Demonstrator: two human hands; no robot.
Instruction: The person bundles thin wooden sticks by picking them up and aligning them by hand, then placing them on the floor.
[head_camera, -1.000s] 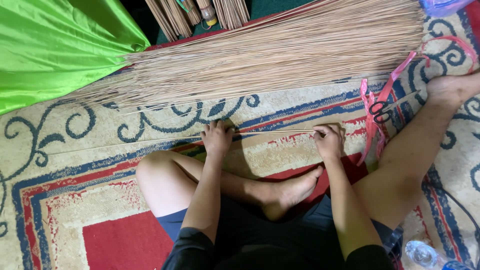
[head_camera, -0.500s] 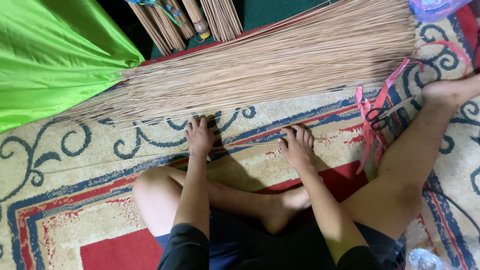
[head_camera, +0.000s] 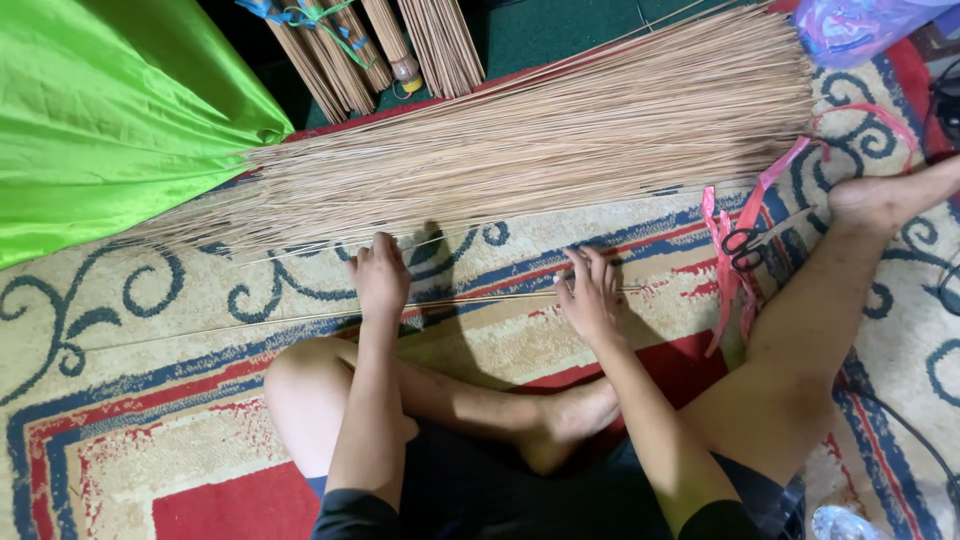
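On carpet (head_camera: 150, 300), thin pale sticks (head_camera: 480, 297) under both hands, long, straight

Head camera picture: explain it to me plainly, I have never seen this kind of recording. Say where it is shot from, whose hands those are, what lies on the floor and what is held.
The picture comes from a camera worn on a person's head, looking down at their own lap and hands. The person sits cross-legged on a patterned carpet. There is no machine here, only two bare hands.

The left hand and the right hand both rest on a few thin sticks that lie across the carpet in front of the legs. The fingers press or pinch them; exactly how tightly cannot be told.

Behind the hands lies a big pile of sticks of the same kind. At the top edge are tied bundles. A green cloth covers the upper left. To the right lie scissors on pink ribbon.
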